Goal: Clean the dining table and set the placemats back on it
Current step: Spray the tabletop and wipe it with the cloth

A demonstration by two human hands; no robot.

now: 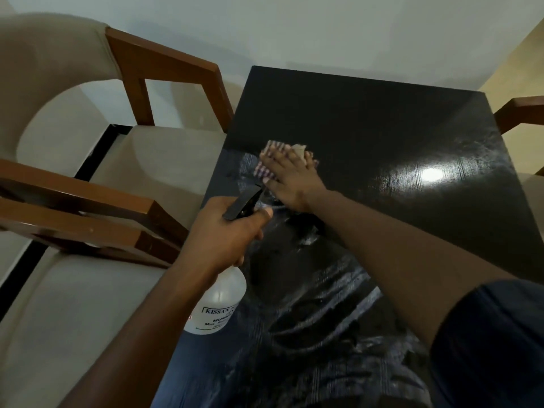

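Head view. The right hand (290, 179) lay flat on a checked cloth (263, 169), fingers (273, 156) straight and spread, pressing it onto the black surface (368, 128). The cloth showed beyond the fingertips and beside the thumb, the rest hidden beneath the palm. It sat close to the surface's left edge, about midway along its length.

The left hand (223, 234) gripped the neck of a white bottle (219, 301), fingers curled round it below the black spray head (243, 201). The nozzle pointed toward the right wrist. The bottle hung over the left edge (its printed label was only partly legible).

Wet streaks (338, 290) covered the near half of the surface, and a lamp glare (432, 174) shone on the far right part.

Two cream-cushioned chairs with brown wooden arms stood along the left side, one farther (164, 160) and one nearer (59, 304). Another wooden arm (521, 110) showed at the right. A pale wall (323, 30) rose behind.
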